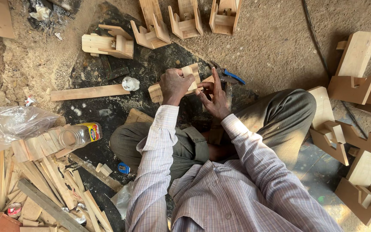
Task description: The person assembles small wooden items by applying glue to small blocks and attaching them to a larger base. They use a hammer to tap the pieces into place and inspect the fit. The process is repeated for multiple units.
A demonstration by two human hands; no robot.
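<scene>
I sit cross-legged on the floor in a checked shirt. My left hand (174, 85) grips a small pale wooden piece (188, 71) from above, pressed onto a larger notched wooden block (156, 92) that rests in front of my knees. Beside it, my right hand (213, 98) is open, palm toward me, with its fingers spread and touching the block's right side. A pair of pliers with blue handles (232, 77) lies on the floor just beyond my right hand.
Finished wooden stands lie ahead (110, 44) (186, 20) and at the right (353, 88). A long plank (89, 92) and a white crumpled cup (130, 83) lie left. Scrap strips (44, 180), a plastic bottle (80, 134) and a plastic bag (9, 124) crowd the lower left.
</scene>
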